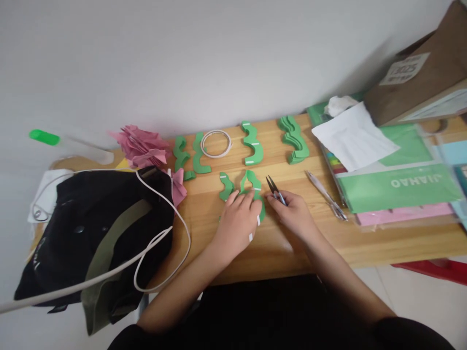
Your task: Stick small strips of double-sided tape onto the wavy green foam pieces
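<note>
My left hand [239, 218] is closed over a wavy green paper cutout [251, 179], its fingertips pressing on it. White tape-like strips show on that piece, and a small white strip [250, 237] lies by the hand's edge. Another green cutout [226, 184] is just left of it, partly under my fingers. My right hand [292, 209] grips small scissors [276, 190] with dark pointed blades, slightly apart and aimed away from me. Behind my hands are a green cutout with white strips [252, 143] and a stack of matching cutouts [294, 138].
A white tape roll [216, 144] lies near the wall beside more green pieces [181, 153]. Left are pink folded paper [140, 146], a black bag [109, 218] and a white cable [184, 228]. Right are a pen [326, 194], green packets [397, 189] and a cardboard box [419, 73].
</note>
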Tool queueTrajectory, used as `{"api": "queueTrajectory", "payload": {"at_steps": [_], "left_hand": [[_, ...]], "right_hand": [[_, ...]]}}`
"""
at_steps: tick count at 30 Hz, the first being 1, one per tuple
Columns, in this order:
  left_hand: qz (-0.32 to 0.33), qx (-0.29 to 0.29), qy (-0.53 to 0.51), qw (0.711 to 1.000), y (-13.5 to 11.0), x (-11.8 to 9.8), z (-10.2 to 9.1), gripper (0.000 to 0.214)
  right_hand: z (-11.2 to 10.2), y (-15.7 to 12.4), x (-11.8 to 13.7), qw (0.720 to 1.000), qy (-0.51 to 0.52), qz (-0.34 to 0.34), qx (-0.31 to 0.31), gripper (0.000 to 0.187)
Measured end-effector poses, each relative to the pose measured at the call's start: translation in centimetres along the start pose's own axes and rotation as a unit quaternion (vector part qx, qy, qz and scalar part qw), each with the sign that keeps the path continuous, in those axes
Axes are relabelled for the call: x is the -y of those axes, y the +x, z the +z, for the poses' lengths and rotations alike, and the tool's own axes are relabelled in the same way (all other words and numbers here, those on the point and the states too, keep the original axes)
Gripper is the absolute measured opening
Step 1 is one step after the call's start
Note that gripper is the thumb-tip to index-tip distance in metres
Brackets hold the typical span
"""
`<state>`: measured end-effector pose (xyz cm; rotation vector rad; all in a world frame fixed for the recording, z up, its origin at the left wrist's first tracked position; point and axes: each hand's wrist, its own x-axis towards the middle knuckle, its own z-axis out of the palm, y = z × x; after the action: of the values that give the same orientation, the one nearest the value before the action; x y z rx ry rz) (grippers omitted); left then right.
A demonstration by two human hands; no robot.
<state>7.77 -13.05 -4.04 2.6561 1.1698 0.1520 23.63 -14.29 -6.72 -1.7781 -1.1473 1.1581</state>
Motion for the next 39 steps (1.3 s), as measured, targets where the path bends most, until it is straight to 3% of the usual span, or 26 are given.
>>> {"api": "queueTrajectory", "payload": {"at_steps": [9, 15, 20, 26, 31, 33, 35, 37, 39], "left_hand": [[-0.019, 0.031, 0.029, 0.999, 0.5, -1.1, -0.2, 0.019], [-0.04, -0.025, -0.068, 0.997, 0.3, -0.3, 0.1, 0.033], [-0.106, -0.136, -0.248, 0.953, -0.6, 0.6, 1.2, 0.038], [-0.151, -0.179, -0.378, 0.895, -0.8, 0.1, 1.3, 0.036], [-0.152, -0.2, -0.36, 0.898, -1.0, -0.3, -1.5, 0.032], [-0.138, -0.243, -0.341, 0.897, -0.9, 0.1, -3.3, 0.033], [-0.126, -0.241, -0.347, 0.898, -0.6, 0.7, -5.3, 0.041], [-0.105, -0.197, -0.415, 0.882, -0.1, 1.3, -7.2, 0.047], [-0.137, -0.074, -0.496, 0.854, 0.3, 1.6, -8.6, 0.052]], "right_hand": [[0.0, 0.2, -0.3, 0.997, 0.064, 0.029, 0.011, 0.028], [-0.1, 0.3, -0.2, 0.995, 0.094, 0.04, 0.02, 0.029], [-0.2, 0.6, 0.8, 0.992, 0.098, 0.062, 0.053, 0.03], [0.0, 0.5, 1.8, 0.993, 0.075, 0.054, 0.068, 0.033], [-2.4, 0.3, 3.0, 0.996, 0.028, 0.009, 0.088, 0.032], [-4.0, 0.2, 4.0, 0.988, 0.001, -0.03, 0.153, 0.028], [-5.6, 0.0, 5.4, 0.974, -0.036, -0.065, 0.215, 0.025], [-6.9, -0.3, 6.9, 0.956, -0.086, -0.083, 0.267, 0.022], [-7.7, -0.5, 8.2, 0.942, -0.123, -0.106, 0.295, 0.02]]}}
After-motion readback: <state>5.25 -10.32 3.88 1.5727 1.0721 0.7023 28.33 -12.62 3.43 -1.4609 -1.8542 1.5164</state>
